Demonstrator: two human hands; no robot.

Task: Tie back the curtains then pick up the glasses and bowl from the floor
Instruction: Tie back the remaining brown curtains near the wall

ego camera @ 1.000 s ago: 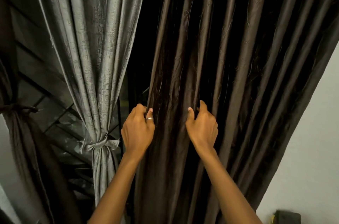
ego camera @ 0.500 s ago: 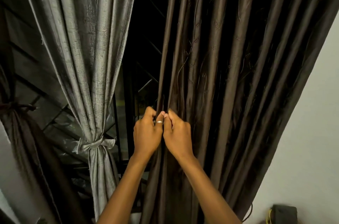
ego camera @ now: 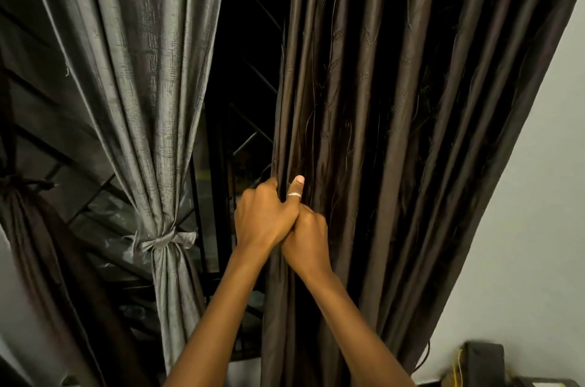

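The dark brown curtain [ego camera: 395, 133] hangs right of centre, folds running top to bottom, and your left hand [ego camera: 266, 222] and right hand [ego camera: 308, 242], apart a second ago, now both clench its gathered inner edge, pressed together

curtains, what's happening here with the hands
A person holds the dark brown curtain bunched with both hands: the left hand grips its inner edge, and the right hand clutches the folds right against it. It is not tied yet. The grey curtain beside it is already knotted with a tie.
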